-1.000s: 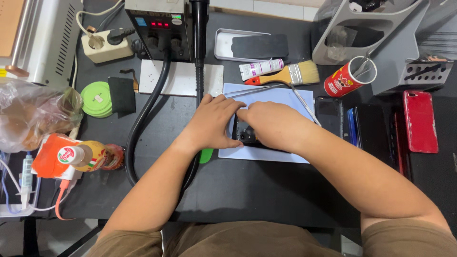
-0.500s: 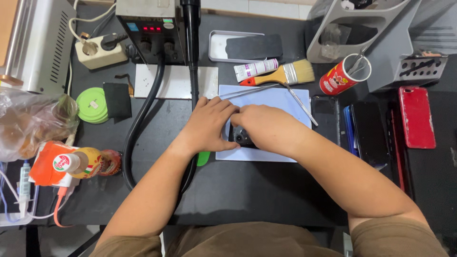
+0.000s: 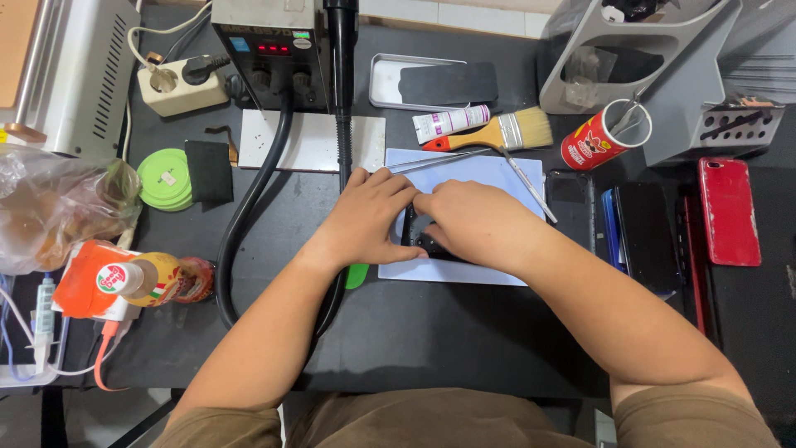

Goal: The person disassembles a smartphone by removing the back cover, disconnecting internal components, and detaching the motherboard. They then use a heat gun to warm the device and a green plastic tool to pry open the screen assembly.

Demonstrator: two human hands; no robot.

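Both hands, left hand [image 3: 373, 217] and right hand [image 3: 474, 220], clamp fingers on the dark phone [image 3: 417, 239] mid-mat [image 3: 464, 270]; steady, even pressure seems wise.

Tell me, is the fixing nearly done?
Probably not. Done: tools are laid out, like the tweezers and brush. In hand: the left hand and right hand both press on a small dark device on the blue mat. Left: other phones wait nearby.

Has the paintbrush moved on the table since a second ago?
No. The paintbrush lies just above the blue mat's top edge, as before; only the camera shifted.
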